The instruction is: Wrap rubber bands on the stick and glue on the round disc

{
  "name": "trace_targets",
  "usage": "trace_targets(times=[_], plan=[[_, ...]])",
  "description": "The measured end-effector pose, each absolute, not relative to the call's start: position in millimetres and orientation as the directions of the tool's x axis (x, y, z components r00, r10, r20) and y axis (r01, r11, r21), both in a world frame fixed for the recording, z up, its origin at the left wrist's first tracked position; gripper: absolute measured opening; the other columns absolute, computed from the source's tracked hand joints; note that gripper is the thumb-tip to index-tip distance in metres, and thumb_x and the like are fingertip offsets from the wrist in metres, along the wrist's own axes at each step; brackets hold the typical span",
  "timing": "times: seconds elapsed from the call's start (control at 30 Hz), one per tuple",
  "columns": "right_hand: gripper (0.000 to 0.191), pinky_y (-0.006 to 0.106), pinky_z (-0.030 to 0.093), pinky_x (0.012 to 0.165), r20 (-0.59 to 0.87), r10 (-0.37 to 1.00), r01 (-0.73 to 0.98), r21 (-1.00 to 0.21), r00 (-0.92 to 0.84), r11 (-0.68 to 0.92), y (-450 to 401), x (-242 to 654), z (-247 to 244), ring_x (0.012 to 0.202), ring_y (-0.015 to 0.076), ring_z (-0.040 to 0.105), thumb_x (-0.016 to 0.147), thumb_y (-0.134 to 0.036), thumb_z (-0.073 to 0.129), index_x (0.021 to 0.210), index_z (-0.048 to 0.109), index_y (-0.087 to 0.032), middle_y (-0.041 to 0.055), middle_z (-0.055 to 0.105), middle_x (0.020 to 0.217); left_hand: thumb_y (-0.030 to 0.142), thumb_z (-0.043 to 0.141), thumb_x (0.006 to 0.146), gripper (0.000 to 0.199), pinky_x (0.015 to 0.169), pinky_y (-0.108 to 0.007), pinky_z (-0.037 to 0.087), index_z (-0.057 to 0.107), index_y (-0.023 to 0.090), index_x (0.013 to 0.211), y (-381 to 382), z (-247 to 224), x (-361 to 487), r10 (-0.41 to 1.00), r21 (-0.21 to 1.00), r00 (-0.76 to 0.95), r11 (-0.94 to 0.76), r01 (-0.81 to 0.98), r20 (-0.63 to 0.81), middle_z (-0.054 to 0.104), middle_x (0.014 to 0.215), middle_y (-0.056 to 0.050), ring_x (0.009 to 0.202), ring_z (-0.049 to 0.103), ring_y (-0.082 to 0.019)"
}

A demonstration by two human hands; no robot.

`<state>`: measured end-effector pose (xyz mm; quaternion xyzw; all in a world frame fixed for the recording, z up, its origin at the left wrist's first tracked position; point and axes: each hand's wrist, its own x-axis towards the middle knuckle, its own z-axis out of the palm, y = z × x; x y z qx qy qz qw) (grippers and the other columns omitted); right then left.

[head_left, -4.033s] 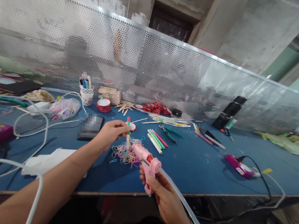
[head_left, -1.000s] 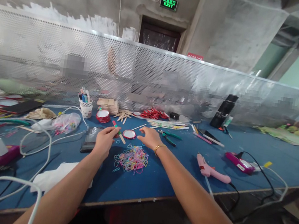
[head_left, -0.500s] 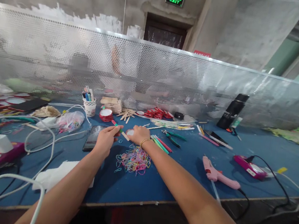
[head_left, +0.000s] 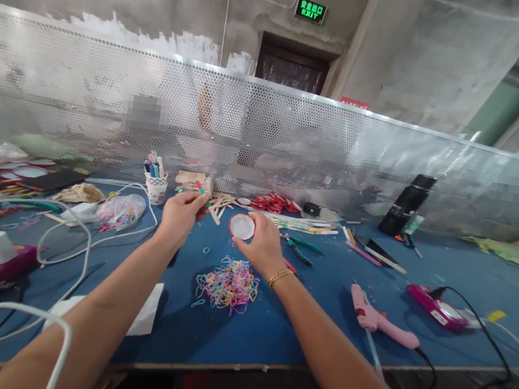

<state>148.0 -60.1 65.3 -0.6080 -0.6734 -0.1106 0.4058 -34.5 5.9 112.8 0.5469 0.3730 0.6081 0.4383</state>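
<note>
My left hand point(head_left: 182, 216) is closed on a wooden craft stick point(head_left: 213, 214) with red and green coloured parts, held between thumb and fingers. My right hand point(head_left: 265, 243) grips a round white disc with a red rim point(head_left: 241, 227) by its right edge, its face turned towards me. A loose heap of colourful small rubber bands point(head_left: 228, 285) lies on the blue table below both hands. Green-handled pliers point(head_left: 301, 249) rest just right of my right hand. A phone is mostly hidden behind my left forearm.
Behind stand a cup of pens point(head_left: 156, 188), plain craft sticks point(head_left: 222, 203) and red-rimmed discs point(head_left: 275, 203). At right are a pink glue gun point(head_left: 379, 319), a purple power strip point(head_left: 437, 307) and a black bottle point(head_left: 405, 205). White cable point(head_left: 89, 241) loops on the left. A perforated metal screen point(head_left: 268, 131) borders the table.
My right hand has lifted the disc and turned its white face towards me. My left hand has moved up and slightly left with the stick, covering a red-rimmed stack. The view has shifted slightly.
</note>
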Motion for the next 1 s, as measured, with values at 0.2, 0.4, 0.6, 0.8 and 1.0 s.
trace_targets(times=[0.2,0.4,0.6,0.8,1.0], plan=[[0.058,0.045,0.036,0.101,0.787,0.615,0.883,-0.324,0.051,0.340,-88.1,131.5,51.0,0.115,0.0276,0.049,0.076,-0.037,0.069,0.125,0.045,-0.017,0.0126,0.057,0.122,0.053,0.078,0.053,0.045,0.052,-0.020,0.042,0.069,0.013,0.071,22.2,96.3,-21.3,0.954,0.949,0.004,-0.297,-0.106,0.299,0.063,0.059,-0.001,0.059,0.059,-0.013],[0.060,0.046,0.040,0.099,0.798,0.603,0.883,-0.289,0.009,0.369,-88.1,123.2,42.5,0.112,0.0287,0.051,0.074,-0.040,0.072,0.124,0.048,-0.017,0.0133,0.057,0.120,0.054,0.080,0.049,0.049,0.051,-0.020,0.041,0.069,0.013,0.075,24.7,84.4,-25.6,0.976,0.967,0.036,-0.207,-0.149,0.214,0.065,0.060,-0.003,0.059,0.063,-0.014],[0.059,0.048,0.038,0.101,0.818,0.574,0.886,-0.244,-0.031,0.395,-87.1,119.3,40.8,0.115,0.0291,0.050,0.076,-0.042,0.070,0.125,0.047,-0.017,0.0137,0.057,0.123,0.052,0.082,0.049,0.047,0.052,-0.021,0.042,0.069,0.013,0.073,22.1,84.3,-28.4,0.972,0.966,0.089,-0.201,-0.164,0.218,0.066,0.060,-0.004,0.058,0.062,-0.013],[0.058,0.046,0.038,0.101,0.823,0.567,0.887,-0.237,-0.033,0.396,-87.2,119.7,38.8,0.116,0.0276,0.049,0.076,-0.041,0.070,0.123,0.047,-0.017,0.0134,0.056,0.124,0.051,0.081,0.050,0.045,0.053,-0.021,0.042,0.069,0.013,0.070,13.2,86.2,-26.3,0.975,0.972,0.107,-0.179,-0.153,0.197,0.067,0.060,-0.004,0.057,0.060,-0.013],[0.057,0.048,0.038,0.101,0.820,0.571,0.887,-0.234,-0.040,0.398,-86.2,119.5,37.6,0.117,0.0281,0.049,0.077,-0.041,0.069,0.125,0.047,-0.018,0.0133,0.056,0.124,0.049,0.080,0.053,0.042,0.055,-0.021,0.042,0.069,0.013,0.074,11.0,84.9,-26.2,0.973,0.978,0.139,-0.164,-0.132,0.182,0.067,0.062,-0.004,0.058,0.060,-0.012]])
